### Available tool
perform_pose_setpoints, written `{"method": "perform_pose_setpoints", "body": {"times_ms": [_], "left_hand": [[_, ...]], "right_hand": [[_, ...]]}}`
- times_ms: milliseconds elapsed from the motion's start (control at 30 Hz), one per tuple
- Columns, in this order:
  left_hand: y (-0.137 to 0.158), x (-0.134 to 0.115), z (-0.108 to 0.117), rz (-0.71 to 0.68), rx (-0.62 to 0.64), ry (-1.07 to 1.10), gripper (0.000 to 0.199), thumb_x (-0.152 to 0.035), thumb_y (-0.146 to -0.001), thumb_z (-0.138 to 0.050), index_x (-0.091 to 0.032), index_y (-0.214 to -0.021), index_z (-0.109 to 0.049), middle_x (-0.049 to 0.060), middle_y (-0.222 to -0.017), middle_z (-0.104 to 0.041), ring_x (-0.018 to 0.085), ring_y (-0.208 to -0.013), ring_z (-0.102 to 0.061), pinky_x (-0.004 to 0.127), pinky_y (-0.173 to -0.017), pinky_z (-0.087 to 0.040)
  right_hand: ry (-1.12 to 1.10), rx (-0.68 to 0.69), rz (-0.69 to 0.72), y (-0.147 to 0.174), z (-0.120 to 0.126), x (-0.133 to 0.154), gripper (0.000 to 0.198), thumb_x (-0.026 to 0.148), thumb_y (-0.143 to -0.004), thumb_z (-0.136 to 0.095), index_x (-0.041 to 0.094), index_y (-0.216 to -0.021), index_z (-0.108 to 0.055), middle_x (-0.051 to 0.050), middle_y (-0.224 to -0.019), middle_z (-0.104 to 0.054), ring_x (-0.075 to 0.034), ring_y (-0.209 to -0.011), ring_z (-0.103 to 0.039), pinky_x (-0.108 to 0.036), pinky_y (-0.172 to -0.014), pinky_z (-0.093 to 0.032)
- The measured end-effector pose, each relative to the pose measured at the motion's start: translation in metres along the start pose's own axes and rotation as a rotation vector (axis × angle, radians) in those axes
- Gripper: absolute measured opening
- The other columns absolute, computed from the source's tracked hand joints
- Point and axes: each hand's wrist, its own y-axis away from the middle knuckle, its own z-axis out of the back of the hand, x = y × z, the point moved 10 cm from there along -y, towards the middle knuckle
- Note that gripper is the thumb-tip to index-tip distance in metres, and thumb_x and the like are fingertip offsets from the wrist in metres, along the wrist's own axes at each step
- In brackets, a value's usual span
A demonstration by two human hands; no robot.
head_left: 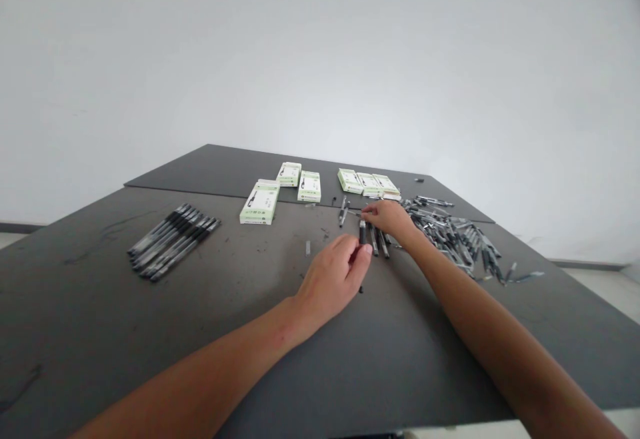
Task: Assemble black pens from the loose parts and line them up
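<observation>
My left hand (333, 272) is closed around a dark pen (363, 231), whose upper end stands out above the thumb. Just beyond it, my right hand (387, 218) has its fingers pinched close to the top of that pen. Whatever sits between those right fingertips is too small to make out. A few loose pens (379, 242) lie on the table under my right hand. To its right spreads a large heap of clear-and-black pens (450, 232).
A row of several pens (173, 242) lies side by side at the left. Green-and-white pen boxes (260, 202) stand in the middle, and more boxes (369, 184) lie farther back. Small scraps, including a clear strip (308, 248), dot the dark table (240, 292).
</observation>
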Motion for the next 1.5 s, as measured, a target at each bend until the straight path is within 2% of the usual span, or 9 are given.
{"method": "perform_pose_setpoints", "body": {"times_ms": [333,500,633,1000,1133,1200,1300,1400,1500], "left_hand": [[0.001,0.005,-0.002,0.021,0.017,0.002,0.036,-0.034,-0.112,-0.047,-0.025,-0.079,-0.039,-0.003,-0.077,-0.045,0.018,-0.073,-0.048,0.033,-0.070,-0.033],[0.002,0.005,-0.002,0.035,0.022,-0.004,0.036,-0.034,-0.112,-0.048,-0.025,-0.078,-0.038,-0.003,-0.076,-0.044,0.018,-0.072,-0.047,0.033,-0.069,-0.032],[0.001,0.006,-0.001,0.031,0.020,-0.018,0.037,-0.035,-0.112,-0.048,-0.025,-0.078,-0.037,-0.004,-0.075,-0.044,0.018,-0.072,-0.047,0.033,-0.069,-0.033],[-0.001,0.011,0.000,0.050,0.018,-0.074,0.040,-0.039,-0.112,-0.047,-0.024,-0.076,-0.038,-0.004,-0.072,-0.045,0.017,-0.069,-0.047,0.031,-0.066,-0.032],[-0.001,0.012,-0.001,0.056,0.018,-0.075,0.040,-0.039,-0.112,-0.048,-0.024,-0.076,-0.039,-0.004,-0.071,-0.045,0.017,-0.069,-0.047,0.031,-0.066,-0.031],[-0.001,0.012,-0.001,0.059,0.022,-0.070,0.040,-0.038,-0.112,-0.048,-0.024,-0.075,-0.039,-0.004,-0.071,-0.044,0.017,-0.068,-0.046,0.032,-0.066,-0.031],[0.000,0.007,-0.001,0.050,0.032,-0.064,0.039,-0.036,-0.112,-0.047,-0.024,-0.076,-0.038,-0.004,-0.071,-0.043,0.017,-0.069,-0.046,0.032,-0.066,-0.031],[0.002,-0.002,-0.001,0.020,0.049,-0.070,0.038,-0.036,-0.112,-0.047,-0.024,-0.077,-0.039,-0.004,-0.073,-0.044,0.017,-0.070,-0.047,0.032,-0.068,-0.032],[0.005,-0.008,-0.003,-0.001,0.076,-0.079,0.036,-0.035,-0.112,-0.048,-0.024,-0.078,-0.040,-0.003,-0.075,-0.046,0.018,-0.071,-0.048,0.032,-0.069,-0.033]], "right_hand": [[0.052,0.185,0.014,-0.024,-0.015,0.001,0.038,0.041,-0.104,-0.070,0.020,-0.136,-0.067,-0.011,-0.140,-0.067,-0.026,-0.117,-0.070,-0.048,-0.097,-0.062],[0.084,0.143,0.055,-0.027,-0.009,0.005,0.029,0.039,-0.101,-0.065,0.025,-0.116,-0.085,-0.009,-0.118,-0.083,-0.030,-0.115,-0.075,-0.039,-0.100,-0.056],[0.094,0.090,0.095,-0.027,0.003,0.006,0.036,0.038,-0.101,-0.059,0.026,-0.123,-0.086,-0.008,-0.123,-0.084,-0.028,-0.118,-0.075,-0.033,-0.099,-0.053],[0.061,0.090,0.043,0.001,0.034,-0.014,0.020,0.027,-0.091,-0.071,0.027,-0.098,-0.090,-0.011,-0.109,-0.086,-0.033,-0.111,-0.076,-0.043,-0.100,-0.053],[-0.054,0.032,0.067,0.030,0.053,-0.012,0.034,0.027,-0.101,-0.061,0.025,-0.126,-0.083,-0.011,-0.123,-0.083,-0.030,-0.114,-0.075,-0.042,-0.102,-0.053],[-0.182,-0.009,0.101,0.046,0.062,-0.005,0.042,0.032,-0.107,-0.053,0.024,-0.143,-0.074,-0.009,-0.134,-0.080,-0.026,-0.118,-0.074,-0.037,-0.103,-0.053],[-0.638,-0.105,0.174,0.070,0.076,0.010,0.042,0.042,-0.108,-0.054,0.022,-0.139,-0.076,-0.010,-0.138,-0.077,-0.025,-0.124,-0.069,-0.039,-0.111,-0.049],[-1.191,-0.151,0.143,0.090,0.079,0.016,0.039,0.050,-0.102,-0.066,0.020,-0.123,-0.079,-0.006,-0.114,-0.079,-0.018,-0.099,-0.070,-0.034,-0.099,-0.052],[-1.634,-0.026,0.063,0.106,0.070,0.027,0.037,0.041,-0.093,-0.081,0.025,-0.125,-0.072,0.003,-0.095,-0.073,-0.009,-0.073,-0.061,-0.023,-0.076,-0.050]]}}
